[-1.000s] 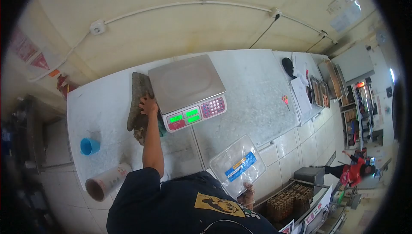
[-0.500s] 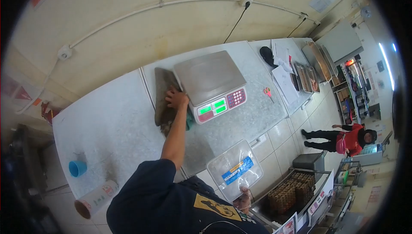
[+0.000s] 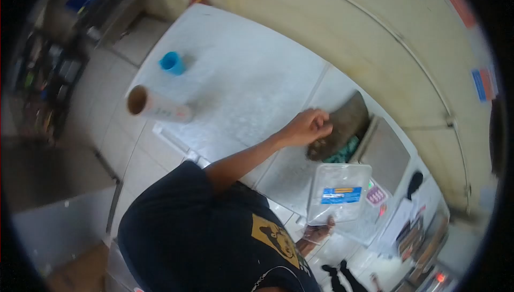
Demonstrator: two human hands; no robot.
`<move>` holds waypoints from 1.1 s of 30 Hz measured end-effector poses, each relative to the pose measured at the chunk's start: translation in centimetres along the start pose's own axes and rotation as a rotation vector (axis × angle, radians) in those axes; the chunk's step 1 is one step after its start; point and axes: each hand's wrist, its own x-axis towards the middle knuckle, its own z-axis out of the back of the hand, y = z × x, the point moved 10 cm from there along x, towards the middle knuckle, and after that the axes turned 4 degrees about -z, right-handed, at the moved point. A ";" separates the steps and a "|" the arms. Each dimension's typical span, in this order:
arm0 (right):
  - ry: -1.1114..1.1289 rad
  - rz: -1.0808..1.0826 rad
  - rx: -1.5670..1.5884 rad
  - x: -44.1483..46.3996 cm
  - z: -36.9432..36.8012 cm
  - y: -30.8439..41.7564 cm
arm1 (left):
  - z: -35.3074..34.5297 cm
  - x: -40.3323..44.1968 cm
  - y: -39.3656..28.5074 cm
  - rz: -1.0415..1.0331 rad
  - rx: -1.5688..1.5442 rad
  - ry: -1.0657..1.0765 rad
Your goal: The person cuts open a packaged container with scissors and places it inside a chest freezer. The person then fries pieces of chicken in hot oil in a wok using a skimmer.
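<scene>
My left hand [image 3: 310,127] is raised at the edge of a flat grey-brown thing [image 3: 345,123], perhaps a cloth or sack. Its fingers are curled in; whether anything small lies in them is hidden. Green material [image 3: 342,151] shows under the brown thing, beside the weighing scale [image 3: 384,155]. My right hand [image 3: 319,231] grips the lower edge of a clear plastic container [image 3: 338,212] with a blue and orange label. The container is held above the table edge and covers part of the scale.
On the white table [image 3: 251,72] stand a light blue cup [image 3: 172,63] and, by the edge, a large roll with a hollow core [image 3: 166,109]. Beyond the scale lie papers [image 3: 396,219] and trays [image 3: 415,233]. Another person's legs [image 3: 342,278] show at lower right.
My view has swung left, bringing the cup and roll nearer the middle. My left hand went from spread on the brown thing to curled at its edge. My right hand still holds the container.
</scene>
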 end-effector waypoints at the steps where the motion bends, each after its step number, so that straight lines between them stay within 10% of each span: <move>1: 0.001 0.007 -0.004 1.1 -0.7 -0.2 | 4.2 -4.1 -5.3 -0.091 -0.116 0.052; 3: 0.019 0.017 -0.038 1.6 -6.1 0.2 | 13.1 -12.5 -15.6 -0.434 0.141 0.061; 6: 0.072 -0.011 -0.061 2.2 -11.9 -0.8 | 29.9 -29.6 -18.3 -0.928 0.223 -1.031; 8: 0.121 -0.051 -0.055 3.1 -14.9 -2.3 | 35.4 -34.4 -13.4 -0.721 0.674 -1.365; 15: 0.278 -0.116 0.076 1.3 -21.8 -5.3 | 36.9 -28.1 14.9 0.066 0.092 -1.155; 24: 0.179 0.023 0.082 -2.8 -22.2 -3.8 | 21.4 -3.3 13.9 -0.130 0.094 -0.468; 29: 0.096 0.102 0.109 -3.4 -18.8 -1.5 | 9.1 10.4 6.2 -0.543 0.093 -0.381; 33: -0.017 0.258 0.101 -3.2 -15.4 0.6 | 2.0 17.5 7.6 -0.451 -0.105 -0.293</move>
